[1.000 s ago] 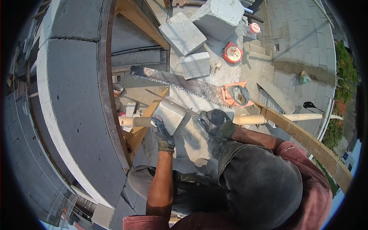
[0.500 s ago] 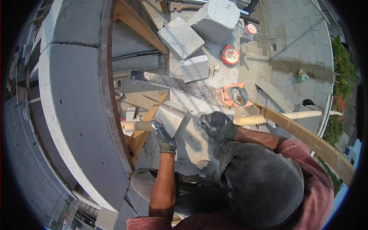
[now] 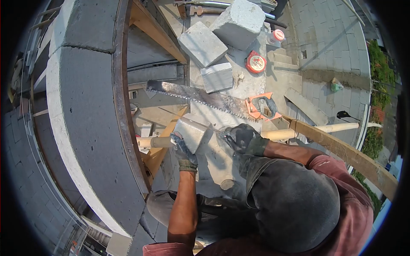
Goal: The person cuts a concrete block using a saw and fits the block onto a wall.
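My left hand [image 3: 185,155], in a grey work glove, grips the left near side of a small pale concrete block [image 3: 189,133]. The block sits tilted on the dusty slab. My right hand [image 3: 244,139], in a dark glove, is closed just right of the block around a long thin tool, a narrow rod or blade. That tool is barely visible now, lying near the block's far edge. A handsaw [image 3: 200,97] with an orange and black handle lies beyond both hands, teeth facing me.
Larger pale blocks [image 3: 239,23] and a red tape measure [image 3: 256,62] lie farther back, with a hammer [image 3: 207,10] behind. A red-lidded jar [image 3: 278,35] stands right. A grey block wall [image 3: 92,119] runs along the left; a wooden beam [image 3: 341,155] crosses at right.
The thin tool stuck out far left past the block; now most of it is out of sight. My right hand has shifted slightly. My left hand still holds the block.
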`<state>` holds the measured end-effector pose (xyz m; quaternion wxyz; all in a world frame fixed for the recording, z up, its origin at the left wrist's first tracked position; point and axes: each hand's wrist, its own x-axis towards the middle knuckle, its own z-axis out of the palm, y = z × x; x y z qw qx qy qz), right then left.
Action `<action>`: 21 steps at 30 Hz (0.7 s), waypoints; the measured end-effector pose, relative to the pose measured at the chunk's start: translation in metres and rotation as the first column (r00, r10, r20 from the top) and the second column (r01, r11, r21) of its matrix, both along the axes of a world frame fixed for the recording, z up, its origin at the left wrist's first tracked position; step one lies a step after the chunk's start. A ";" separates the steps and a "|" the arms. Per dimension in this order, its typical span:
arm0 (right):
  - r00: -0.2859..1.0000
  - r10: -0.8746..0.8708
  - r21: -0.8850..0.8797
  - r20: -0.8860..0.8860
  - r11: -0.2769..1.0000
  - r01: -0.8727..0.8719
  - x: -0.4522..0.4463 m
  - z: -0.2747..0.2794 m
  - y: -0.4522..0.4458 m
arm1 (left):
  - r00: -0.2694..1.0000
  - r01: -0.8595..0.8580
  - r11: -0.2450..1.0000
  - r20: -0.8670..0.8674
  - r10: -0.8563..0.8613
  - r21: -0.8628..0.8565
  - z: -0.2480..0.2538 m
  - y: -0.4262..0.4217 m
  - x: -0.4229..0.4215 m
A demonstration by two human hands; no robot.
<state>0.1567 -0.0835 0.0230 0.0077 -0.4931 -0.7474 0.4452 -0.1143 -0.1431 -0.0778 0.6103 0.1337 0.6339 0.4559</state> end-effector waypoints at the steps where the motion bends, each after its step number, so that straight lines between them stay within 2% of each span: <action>1: 0.992 -0.052 0.047 -0.119 0.997 0.058 -0.003 0.009 -0.002 | 0.999 -0.028 0.999 0.041 0.029 -0.026 -0.010 -0.007 -0.003; 4: 0.980 -0.089 0.119 -0.180 0.987 0.112 -0.006 0.004 -0.002 | 0.993 -0.107 0.993 0.041 0.109 -0.038 -0.023 -0.013 0.001; 5: 0.980 -0.086 0.122 -0.181 0.987 0.109 -0.005 0.002 -0.001 | 0.986 -0.003 0.999 -0.166 0.012 0.054 -0.021 -0.016 0.005; 7: 0.988 -0.035 0.004 -0.149 0.999 0.036 -0.001 -0.001 0.002 | 0.925 0.118 0.986 -0.374 -0.066 0.117 -0.002 -0.009 0.008; 8: 0.988 -0.035 0.004 -0.149 0.999 0.035 -0.004 -0.002 0.000 | 0.986 -0.034 0.999 -0.164 0.038 0.029 0.005 -0.002 0.008; 10: 0.994 -0.103 0.122 0.037 0.988 0.098 -0.014 -0.001 -0.008 | 0.985 -0.161 0.982 0.043 0.165 -0.098 0.012 0.005 0.012; 13: 0.999 -0.008 0.053 0.051 0.999 0.005 -0.010 -0.027 -0.003 | 0.972 -0.205 0.976 0.105 0.212 -0.077 0.010 0.008 0.016; 15: 0.995 0.023 0.081 0.095 0.996 -0.031 -0.008 -0.047 0.002 | 0.965 -0.251 0.964 0.053 0.257 -0.092 0.006 0.005 0.017; 17: 0.989 0.051 0.103 0.137 0.993 -0.065 -0.006 -0.062 -0.001 | 0.975 -0.209 0.973 0.050 0.215 -0.098 0.004 0.006 0.013; 19: 0.998 0.059 0.210 0.008 0.976 -0.060 -0.002 -0.072 -0.004 | 0.983 -0.172 0.979 0.046 0.178 -0.106 -0.018 -0.004 0.003; 20: 0.998 0.058 0.206 0.006 0.977 -0.058 -0.002 -0.066 -0.005 | 0.945 0.075 0.994 -0.323 -0.046 0.080 -0.048 -0.024 -0.008; 21: 0.999 0.042 0.107 0.013 0.993 -0.043 -0.002 -0.050 -0.002 | 0.855 0.235 0.964 -0.498 -0.143 0.126 -0.053 -0.028 -0.011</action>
